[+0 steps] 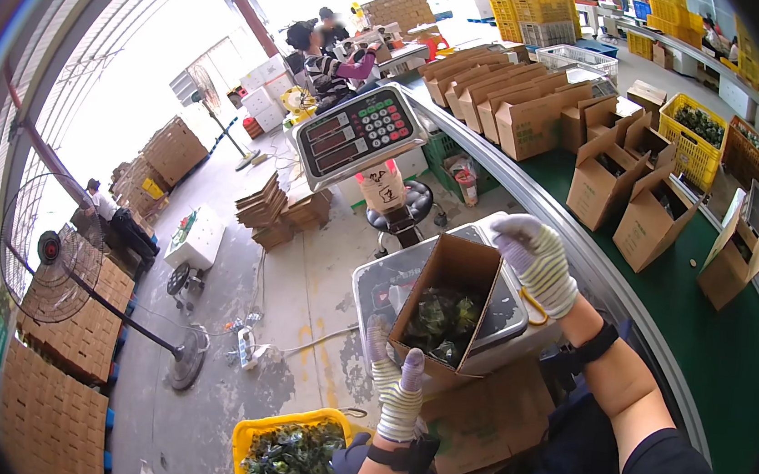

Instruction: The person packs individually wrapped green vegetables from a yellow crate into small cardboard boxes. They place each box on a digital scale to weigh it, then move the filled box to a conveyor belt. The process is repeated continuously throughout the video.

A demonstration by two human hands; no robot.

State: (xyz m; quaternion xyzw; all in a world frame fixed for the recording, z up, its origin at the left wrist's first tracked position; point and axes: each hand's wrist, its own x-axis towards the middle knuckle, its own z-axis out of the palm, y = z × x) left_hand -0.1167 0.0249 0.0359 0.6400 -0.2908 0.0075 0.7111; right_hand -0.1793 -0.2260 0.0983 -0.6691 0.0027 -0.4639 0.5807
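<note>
An open cardboard carton (461, 262) stands on the metal platform of a weighing scale (375, 283). Inside it lie clear plastic bags of dark green produce (442, 315). My left hand (394, 386), in a striped knit glove, is at the carton's near left corner with thumb and fingers apart; whether it touches the cardboard is unclear. Beyond the right rim is my gloved right hand (541, 265), its fingers loosely spread and nothing seen in them. A yellow loop (534, 308) shows under its wrist. The scale's keypad display (362, 134) rises behind the platform.
Right of the scale runs a green conveyor belt (646, 317) with a metal rail, carrying several open cartons (601, 179). A yellow crate (243, 443) of bagged greens is at my lower left. A pedestal fan (186, 359), a power strip (247, 349) and cables stand or lie on the floor.
</note>
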